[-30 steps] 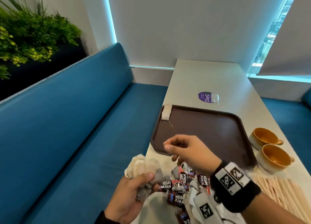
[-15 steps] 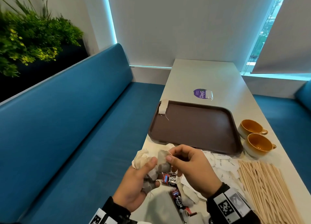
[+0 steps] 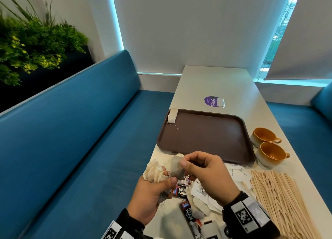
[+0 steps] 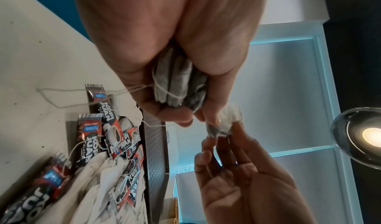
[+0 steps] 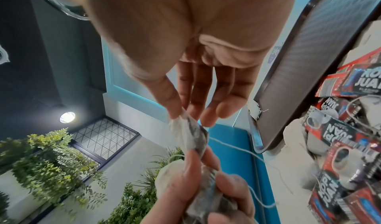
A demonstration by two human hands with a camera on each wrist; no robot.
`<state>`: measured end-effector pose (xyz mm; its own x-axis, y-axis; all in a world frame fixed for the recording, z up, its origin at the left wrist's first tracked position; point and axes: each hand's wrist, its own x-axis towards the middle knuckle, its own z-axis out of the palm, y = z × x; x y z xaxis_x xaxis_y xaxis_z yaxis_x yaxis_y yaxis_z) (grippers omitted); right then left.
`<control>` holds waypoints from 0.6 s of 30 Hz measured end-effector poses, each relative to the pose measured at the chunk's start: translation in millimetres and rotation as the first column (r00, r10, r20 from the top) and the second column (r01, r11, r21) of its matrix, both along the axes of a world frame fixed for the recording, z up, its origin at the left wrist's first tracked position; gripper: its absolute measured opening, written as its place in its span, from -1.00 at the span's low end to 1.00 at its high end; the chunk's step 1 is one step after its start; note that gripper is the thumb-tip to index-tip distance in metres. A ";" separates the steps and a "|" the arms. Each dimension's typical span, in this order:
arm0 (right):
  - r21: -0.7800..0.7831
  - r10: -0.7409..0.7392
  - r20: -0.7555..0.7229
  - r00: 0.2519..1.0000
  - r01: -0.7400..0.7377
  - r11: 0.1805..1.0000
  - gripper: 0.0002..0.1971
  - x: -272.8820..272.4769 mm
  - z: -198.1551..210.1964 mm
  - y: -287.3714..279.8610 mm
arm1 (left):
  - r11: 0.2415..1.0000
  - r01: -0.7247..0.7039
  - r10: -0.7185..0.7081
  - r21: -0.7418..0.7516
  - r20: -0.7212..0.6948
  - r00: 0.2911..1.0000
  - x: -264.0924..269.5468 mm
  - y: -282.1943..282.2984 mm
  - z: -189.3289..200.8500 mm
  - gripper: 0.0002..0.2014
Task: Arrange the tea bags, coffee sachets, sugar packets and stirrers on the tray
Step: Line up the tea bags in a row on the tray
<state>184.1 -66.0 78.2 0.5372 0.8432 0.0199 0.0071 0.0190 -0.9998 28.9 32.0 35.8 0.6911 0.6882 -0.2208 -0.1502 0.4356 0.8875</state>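
1. Where a second ago the right hand [image 3: 206,174] was coming back from the tray [image 3: 206,136] with nothing in it, it now pinches the top of one tea bag [image 3: 177,168] between thumb and forefinger — the other fingers fan loosely.
2. Left hand [image 3: 149,201] grips a bunch of tea bags [image 4: 177,87], fingers curled tight round them; its thumb presses the lower part of the bag being pulled. Strings trail down to the surface [image 3: 215,82].
3. Both hands have risen off the near-edge pile and meet just above it, short of the tray's near rim.
4. One placed tea bag [image 3: 172,115] lies at the tray's far-left corner, unmoved since then; the rest of the tray is bare.
5. Coffee sachets [image 3: 179,191] and sugar packets [image 3: 239,174] lie heaped at the near edge of the surface; stirrers [image 3: 280,199] lie near the right edge, beside two cups [image 3: 269,147].
6. Reading: a second bag is being separated from the bunch, likely bound for the tray beside the first. Task barely begun — tangled strings could drag extra bags along.
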 end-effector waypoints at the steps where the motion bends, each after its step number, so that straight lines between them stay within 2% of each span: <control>1: 0.009 -0.012 0.005 1.000 0.012 1.000 -0.97 -0.5 -0.1 0.8 | 1.000 -0.005 0.005 0.003 0.008 1.000 1.1 -0.5 2.3 -0.68; 3: 0.039 -0.052 -0.001 0.999 0.052 0.998 -0.98 -2.0 -1.9 2.2 | 1.000 -0.019 0.019 -0.004 0.030 0.999 2.7 -1.1 6.0 -0.66; 6: 0.086 -0.123 0.017 0.992 0.121 0.989 -0.84 -2.1 -6.6 2.8 | 0.998 -0.052 0.054 -0.042 0.046 0.997 4.3 -1.4 10.6 -0.77; 8: 0.079 -0.062 0.059 0.996 0.057 0.995 -0.77 -2.5 -8.7 2.4 | 0.994 -0.067 0.072 -0.081 0.053 0.996 4.0 0.7 11.4 -0.77; 11: 0.023 0.079 0.069 0.995 -0.081 0.996 -0.79 -7.0 -13.6 4.5 | 0.994 -0.054 0.057 -0.095 0.034 0.998 2.7 5.6 7.9 -0.73; 14: -0.015 0.042 0.103 0.994 -0.040 0.999 -0.83 -9.7 -20.6 9.8 | 0.993 -0.027 0.027 -0.111 -0.007 1.000 2.4 10.0 3.9 -0.73; 17: -0.034 0.021 0.042 0.999 -0.020 0.999 -0.84 -7.2 -27.9 17.3 | 0.985 -0.032 0.025 -0.170 -0.041 0.999 3.4 12.8 2.7 -0.71; 18: -0.048 0.018 0.033 0.999 -0.017 0.999 -0.83 -5.6 -29.9 20.4 | 0.979 -0.035 0.026 -0.200 -0.045 0.999 4.3 13.8 3.0 -0.77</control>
<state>178.6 -45.6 48.3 0.5220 0.8529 -0.0025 0.0409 -0.0280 -0.9988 33.1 45.8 38.8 0.6578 0.6474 -0.3849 -0.1310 0.6016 0.7880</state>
